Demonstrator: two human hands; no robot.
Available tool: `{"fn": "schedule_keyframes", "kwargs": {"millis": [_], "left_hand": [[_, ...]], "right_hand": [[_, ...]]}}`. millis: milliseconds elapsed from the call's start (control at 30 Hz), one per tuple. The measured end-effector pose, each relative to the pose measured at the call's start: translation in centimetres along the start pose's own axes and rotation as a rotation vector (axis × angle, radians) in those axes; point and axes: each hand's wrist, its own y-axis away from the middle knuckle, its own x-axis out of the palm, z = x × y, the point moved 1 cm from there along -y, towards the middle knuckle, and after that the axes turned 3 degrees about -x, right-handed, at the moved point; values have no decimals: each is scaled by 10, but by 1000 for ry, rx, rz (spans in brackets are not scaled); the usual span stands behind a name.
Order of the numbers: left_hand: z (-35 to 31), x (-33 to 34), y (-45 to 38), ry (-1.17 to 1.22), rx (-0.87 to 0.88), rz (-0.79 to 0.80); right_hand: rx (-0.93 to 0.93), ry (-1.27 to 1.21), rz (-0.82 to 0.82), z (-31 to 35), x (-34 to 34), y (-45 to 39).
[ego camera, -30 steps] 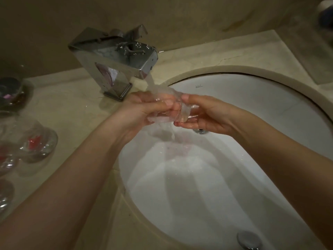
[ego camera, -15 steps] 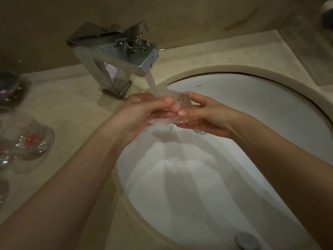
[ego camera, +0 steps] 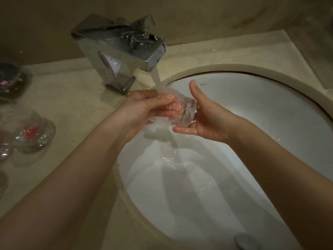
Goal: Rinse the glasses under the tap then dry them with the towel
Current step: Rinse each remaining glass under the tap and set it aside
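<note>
Under the square chrome tap (ego camera: pixel 119 51), over the white oval basin (ego camera: pixel 270 109), I see a small clear drinking glass (ego camera: pixel 177 112) lying on its side in the running water. My left hand (ego camera: pixel 144 109) grips it, fingers curled round its body. My right hand (ego camera: pixel 207 120) is spread, fingers straight, palm against the glass's thick base. Further clear glasses (ego camera: pixel 34 130) stand on the beige stone bench (ego camera: pixel 72 109), left of the basin.

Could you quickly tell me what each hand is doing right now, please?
Left hand: grips the glass under the running tap.
Right hand: open, fingers straight, palm against the glass's base.
</note>
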Motion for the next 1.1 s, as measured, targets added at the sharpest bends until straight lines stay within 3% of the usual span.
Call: {"fn": "schedule_keyframes", "kwargs": {"millis": [100,267,333,533,700,833,933,1100], "left_hand": [[7,4,2,32,45,-40],[28,20,4,131,126,-209],[37,27,5,226,149,-291],[43,30,2,327,159,-312],[42,38,-4,477,115,-365],[47,43,-4,494,129,-339],[52,43,-9,413,113,-375],[56,37,-10,470,52,-344]], "right_hand": [[-11,135,-76,-3,7,-5],[24,-378,-205,-24,19,-3],[66,-451,-235,-29,22,0],[-232,71,-388,-30,22,0],[-195,109,-359,-35,39,0],[-300,325,-511,-36,37,-6],[-231,167,-466,-32,37,-12],[-87,-209,-301,-37,39,-14]]}}
